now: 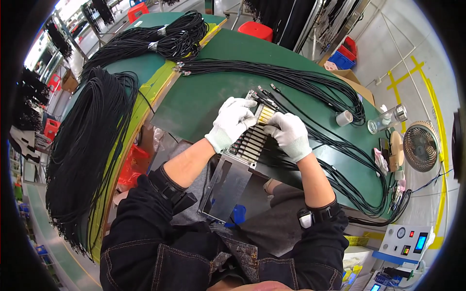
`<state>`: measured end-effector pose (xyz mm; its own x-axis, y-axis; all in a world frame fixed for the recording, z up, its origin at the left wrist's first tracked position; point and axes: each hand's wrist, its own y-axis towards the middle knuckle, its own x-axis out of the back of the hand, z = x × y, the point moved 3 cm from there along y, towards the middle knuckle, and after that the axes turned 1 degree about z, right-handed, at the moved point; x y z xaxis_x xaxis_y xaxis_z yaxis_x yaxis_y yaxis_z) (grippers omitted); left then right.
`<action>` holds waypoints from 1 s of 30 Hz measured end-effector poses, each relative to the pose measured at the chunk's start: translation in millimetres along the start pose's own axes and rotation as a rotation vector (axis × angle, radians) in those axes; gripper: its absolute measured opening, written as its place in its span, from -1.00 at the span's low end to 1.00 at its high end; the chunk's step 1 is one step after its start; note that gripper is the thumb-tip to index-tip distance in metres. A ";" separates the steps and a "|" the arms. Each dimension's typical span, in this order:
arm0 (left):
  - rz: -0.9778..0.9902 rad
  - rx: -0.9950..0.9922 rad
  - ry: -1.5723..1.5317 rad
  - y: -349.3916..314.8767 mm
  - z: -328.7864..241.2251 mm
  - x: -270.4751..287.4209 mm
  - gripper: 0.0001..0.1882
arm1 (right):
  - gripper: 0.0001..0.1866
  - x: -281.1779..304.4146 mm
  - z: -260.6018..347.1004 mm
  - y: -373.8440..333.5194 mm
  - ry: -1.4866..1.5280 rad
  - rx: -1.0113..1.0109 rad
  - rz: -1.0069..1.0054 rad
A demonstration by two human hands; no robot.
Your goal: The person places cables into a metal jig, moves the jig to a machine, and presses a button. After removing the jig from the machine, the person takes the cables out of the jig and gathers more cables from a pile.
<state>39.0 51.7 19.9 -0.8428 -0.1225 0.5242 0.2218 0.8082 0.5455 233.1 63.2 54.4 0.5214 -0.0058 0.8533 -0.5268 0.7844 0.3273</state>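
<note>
Both my hands wear white gloves and meet over a slotted metal fixture [248, 150] at the table's near edge. My left hand [232, 121] is closed, its fingertips pinched at the fixture's left side; what they hold is hidden. From the right, my right hand [290, 134] is closed too, thumb and fingers pressed together beside the yellow strips [265, 115] in the fixture's upper part. Whatever lies in that pinch is too small to make out. Black cables with metal plug ends [274, 88] lie just beyond and to the right of my hands.
A long bundle of black cables [272, 70] crosses the green table [189, 104]. Larger coils [92, 145] fill the left side. A white roll [344, 118], a glass bottle [386, 120] and a small fan [420, 146] stand right. A gauge box [407, 244] sits lower right.
</note>
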 end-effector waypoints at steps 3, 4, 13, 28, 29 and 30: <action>-0.003 0.001 -0.007 -0.6 0.9 -1.2 -0.89 | -0.78 -1.5 4.9 1.5 -0.005 0.029 -0.034; -0.003 0.002 -0.009 -0.7 1.5 -1.5 -0.89 | -0.79 -4.8 12.6 1.3 -0.044 0.108 -0.096; -0.001 -0.142 0.069 2.3 -11.5 5.5 -0.89 | -0.85 -3.5 18.1 1.1 -0.079 0.185 -0.189; -0.198 0.062 0.296 -1.1 13.0 14.3 -0.83 | -0.87 14.6 -11.3 -2.3 -0.096 0.005 -0.013; -0.199 0.062 0.296 -1.8 14.6 13.2 -0.83 | -0.85 14.5 -12.7 -2.9 -0.113 -0.024 0.020; -0.181 0.093 0.288 -2.4 17.3 11.7 -0.81 | -0.84 14.2 -14.1 -3.3 -0.129 -0.054 0.052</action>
<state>20.0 58.2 13.3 -0.6885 -0.4154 0.5945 0.0245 0.8059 0.5915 251.7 69.3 59.8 0.4015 -0.0412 0.9149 -0.5125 0.8178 0.2617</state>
